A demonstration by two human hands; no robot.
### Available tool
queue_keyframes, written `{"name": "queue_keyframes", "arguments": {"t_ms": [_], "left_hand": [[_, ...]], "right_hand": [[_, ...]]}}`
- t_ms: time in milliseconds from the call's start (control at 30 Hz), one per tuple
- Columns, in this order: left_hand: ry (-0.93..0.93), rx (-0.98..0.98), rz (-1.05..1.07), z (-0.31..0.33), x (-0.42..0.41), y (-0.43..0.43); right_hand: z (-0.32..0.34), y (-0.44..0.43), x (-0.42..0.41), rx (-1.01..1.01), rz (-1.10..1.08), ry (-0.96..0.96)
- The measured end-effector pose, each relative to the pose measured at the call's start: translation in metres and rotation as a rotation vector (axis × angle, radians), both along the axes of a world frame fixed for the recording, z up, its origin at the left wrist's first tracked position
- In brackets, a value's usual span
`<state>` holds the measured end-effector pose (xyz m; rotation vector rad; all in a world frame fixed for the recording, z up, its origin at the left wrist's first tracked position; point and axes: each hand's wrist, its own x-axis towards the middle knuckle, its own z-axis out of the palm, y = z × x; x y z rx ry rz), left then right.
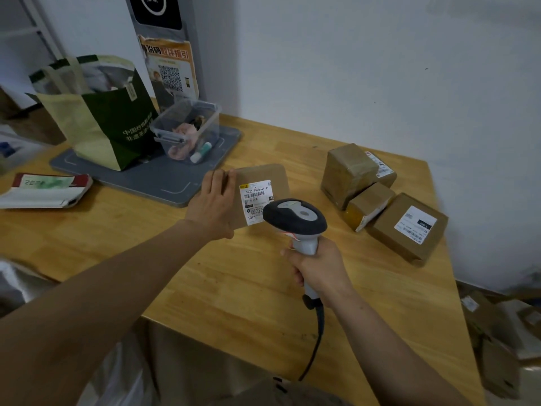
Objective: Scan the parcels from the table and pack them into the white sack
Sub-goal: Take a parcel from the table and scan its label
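My left hand (212,205) holds a brown cardboard parcel (275,178) by its left edge, tilted above the wooden table (234,282), its white barcode label (256,200) facing me. My right hand (317,268) grips the handle of a grey and black barcode scanner (294,219), whose head sits just in front of the label's lower right. Three more brown parcels lie at the right: a tall taped one (348,171), a small one (370,205) and a flat labelled one (408,228). A bit of the white sack (17,285) shows at the lower left.
A green and cream tote bag (99,112) and a clear plastic box (187,130) stand on a grey tray (152,177) at the back left. A flat mailer (44,190) lies at the left edge. More boxes (497,347) sit on the floor at the right.
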<state>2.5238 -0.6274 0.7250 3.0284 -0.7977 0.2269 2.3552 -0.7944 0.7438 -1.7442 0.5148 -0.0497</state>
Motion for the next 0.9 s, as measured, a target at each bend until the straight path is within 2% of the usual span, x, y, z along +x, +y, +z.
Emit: {"name": "queue_keyframes", "arguments": {"t_ms": [200,300,433,567,700,900], "left_hand": [[-0.015,0.0,0.018,0.0,0.001,0.004],[0.056,-0.08,0.084,0.0,0.001,0.014],[0.176,-0.328,0.37,0.004,-0.007,0.047],[0.167,-0.566,0.656,0.007,-0.028,0.108],[0.055,-0.691,0.89,0.005,-0.066,0.175],[0.021,-0.821,1.219,0.0,-0.133,0.257]], "right_hand": [[-0.001,0.001,0.002,0.027,0.019,-0.011],[-0.001,0.005,0.009,0.062,0.043,-0.016],[-0.002,0.024,0.031,0.122,0.123,0.016],[-0.005,0.068,0.059,0.16,0.252,0.033],[-0.01,0.125,0.075,0.211,0.433,0.068],[-0.019,0.196,0.075,0.217,0.642,0.127]]}}
